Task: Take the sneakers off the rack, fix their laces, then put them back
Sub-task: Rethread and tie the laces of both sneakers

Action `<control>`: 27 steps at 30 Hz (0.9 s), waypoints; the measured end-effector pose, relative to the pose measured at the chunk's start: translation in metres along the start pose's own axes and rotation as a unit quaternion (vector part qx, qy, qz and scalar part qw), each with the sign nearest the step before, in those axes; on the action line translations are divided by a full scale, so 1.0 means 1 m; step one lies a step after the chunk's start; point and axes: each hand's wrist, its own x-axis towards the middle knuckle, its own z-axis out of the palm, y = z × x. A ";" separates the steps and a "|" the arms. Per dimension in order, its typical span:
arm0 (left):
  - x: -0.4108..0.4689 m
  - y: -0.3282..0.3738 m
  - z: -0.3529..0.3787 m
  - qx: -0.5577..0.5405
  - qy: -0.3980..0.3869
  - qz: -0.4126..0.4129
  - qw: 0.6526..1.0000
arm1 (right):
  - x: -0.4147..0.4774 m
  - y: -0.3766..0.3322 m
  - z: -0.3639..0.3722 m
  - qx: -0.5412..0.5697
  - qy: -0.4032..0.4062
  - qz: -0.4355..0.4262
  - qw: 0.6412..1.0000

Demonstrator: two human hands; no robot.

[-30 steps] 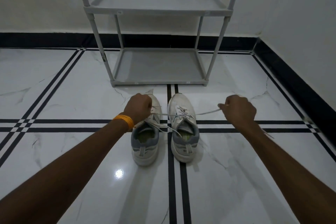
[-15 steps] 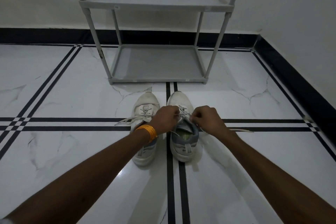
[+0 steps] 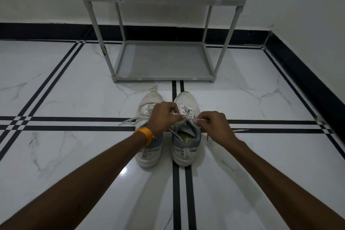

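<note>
Two white and grey sneakers stand side by side on the floor, toes toward the rack. My left hand point(image 3: 164, 117) and my right hand point(image 3: 212, 125) meet over the tongue of the right sneaker point(image 3: 185, 147), each pinching a part of its white lace point(image 3: 188, 117). One lace end trails on the floor to the right point(image 3: 240, 130). The left sneaker point(image 3: 149, 153) is partly covered by my left wrist; its loose laces point(image 3: 130, 120) spill to the left. The grey two-shelf rack point(image 3: 164, 78) stands behind the sneakers with both shelves bare.
The floor is glossy white marble with black stripe lines. A white wall with a black skirting runs along the back and the right side point(image 3: 308, 84), forming a corner behind the rack.
A second ago my hands were spread wide, pulling the right sneaker's lace taut. They have come together over its tongue and now pinch the lace close to the eyelets.
</note>
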 end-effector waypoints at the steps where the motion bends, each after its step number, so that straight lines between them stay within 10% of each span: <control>1: 0.001 -0.001 0.002 -0.008 -0.003 -0.010 1.000 | 0.000 0.000 -0.001 0.011 0.002 0.004 1.000; 14: 0.016 0.009 0.000 -0.021 -0.039 -0.219 0.975 | -0.001 0.020 0.015 0.198 0.038 0.218 0.955; 27: 0.000 0.008 -0.035 0.141 -0.063 -0.068 0.986 | -0.001 0.006 -0.023 0.275 -0.031 0.192 0.942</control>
